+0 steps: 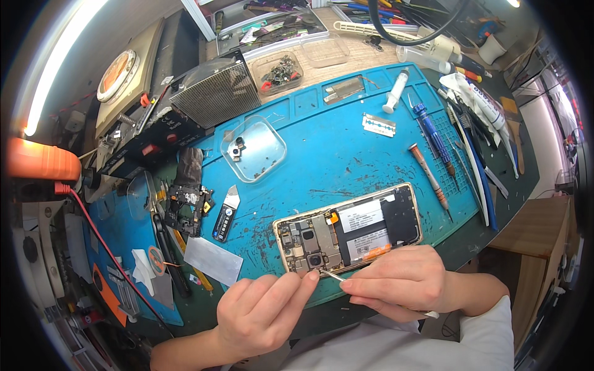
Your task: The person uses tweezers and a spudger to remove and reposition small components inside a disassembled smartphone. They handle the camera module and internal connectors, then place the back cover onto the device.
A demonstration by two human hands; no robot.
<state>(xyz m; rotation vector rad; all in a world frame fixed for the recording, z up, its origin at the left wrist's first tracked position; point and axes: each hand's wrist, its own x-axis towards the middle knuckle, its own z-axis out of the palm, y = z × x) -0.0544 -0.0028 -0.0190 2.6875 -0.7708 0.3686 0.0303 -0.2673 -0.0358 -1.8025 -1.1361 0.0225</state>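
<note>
An opened smartphone [346, 235] lies at a slant on the blue mat, its insides facing up. A grey circuit board fills its left part, with a round-lensed camera module [315, 260] near the lower edge; a dark battery with white labels is to the right. My right hand [402, 281] is closed around a thin silver tool [333, 276], whose tip reaches the phone's near edge beside the camera module. My left hand [266, 309] has its fingers curled, one fingertip pressed at that same edge by the tool's tip. Its thumb is hidden, and I cannot make out anything inside it.
Beyond the phone are a clear tray of small parts [254, 149], a razor blade [378, 125] and a syringe [396, 90]. Screwdrivers [430, 176] lie to the right. Leftward lie a craft knife [226, 213], a metal plate [213, 261] and loose boards [187, 201].
</note>
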